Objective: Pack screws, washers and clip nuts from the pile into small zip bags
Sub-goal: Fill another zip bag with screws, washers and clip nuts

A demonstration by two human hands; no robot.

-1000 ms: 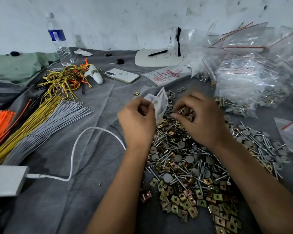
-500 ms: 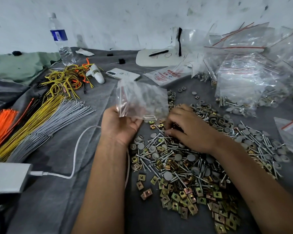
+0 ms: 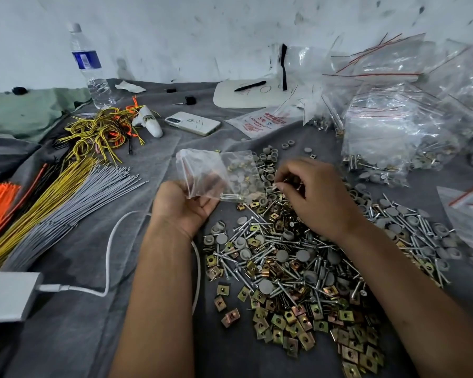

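Observation:
A mixed pile [image 3: 292, 266] of silver screws, grey round washers and brass-coloured clip nuts spreads over the grey cloth in front of me. My left hand [image 3: 182, 207] grips a small clear zip bag [image 3: 219, 174] by its lower edge, holding it up just left of the pile; a few screws and small parts lie in the bag's bottom. My right hand [image 3: 314, 195] hovers over the pile's far side beside the bag, its curled fingertips pinching small hardware pieces that I cannot make out clearly.
Filled zip bags [image 3: 399, 129] heap at the back right. Bundles of grey, yellow and orange cable ties [image 3: 52, 197] lie at the left. A phone [image 3: 193, 123], water bottle [image 3: 89, 66], white charger [image 3: 8, 296] with cable [image 3: 112, 255] and a flat bag packet [image 3: 262, 122] also sit on the cloth.
The left hand lifted and turned, opening out the clear bag that was crumpled a second ago. The right hand moved slightly up the pile toward the bag's side.

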